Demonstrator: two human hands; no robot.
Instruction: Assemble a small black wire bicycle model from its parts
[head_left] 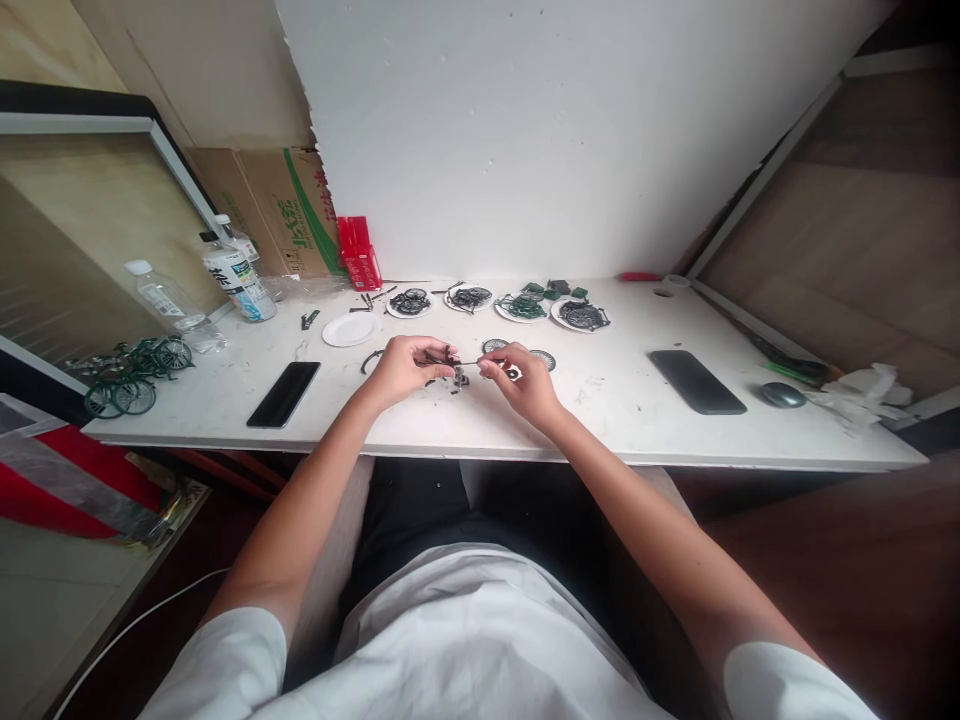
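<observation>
Above the front middle of the table, my left hand [405, 370] is closed round a dark model bicycle frame [459, 378], most of it hidden by my fingers. My right hand [525, 382] faces it, thumb and fingertips pinched on a thin dark rod-like part [471, 363] that reaches toward the frame. Behind my right hand lie small spoked wheels [543, 358], partly covered by it. A curved black piece [369, 362] rests on the table just left of my left hand.
Plates of model bicycle parts [581, 316] line the back, beside a bare white plate [351, 329]. Assembled model bicycles [135, 375], bottles [238, 280] and a phone [283, 394] are at left. A dark flat device [696, 382] and a mouse [782, 395] lie at right.
</observation>
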